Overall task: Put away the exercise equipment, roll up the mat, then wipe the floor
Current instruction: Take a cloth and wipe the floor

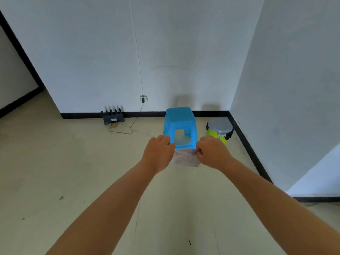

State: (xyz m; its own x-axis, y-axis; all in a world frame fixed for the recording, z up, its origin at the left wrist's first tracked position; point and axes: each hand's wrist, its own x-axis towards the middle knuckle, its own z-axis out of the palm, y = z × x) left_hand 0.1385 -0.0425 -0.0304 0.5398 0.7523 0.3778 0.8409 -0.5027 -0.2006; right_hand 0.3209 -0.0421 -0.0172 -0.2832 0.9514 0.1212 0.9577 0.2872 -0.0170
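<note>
Both my arms reach forward over the beige floor. My left hand point(158, 153) and my right hand point(213, 153) each pinch an upper corner of a pale pinkish-grey cloth point(185, 159), which hangs stretched between them. The cloth's lower edge falls just below my hands. Behind the cloth stands a blue plastic stool point(179, 126), upright on the floor near the wall. No mat or exercise equipment is in view.
A lime-green bin with a grey lid point(219, 130) sits in the right corner. A black router point(113, 116) with a trailing cable lies by the wall at left, below a wall socket point(143, 99). Black skirting lines white walls. Small dark specks dot the floor.
</note>
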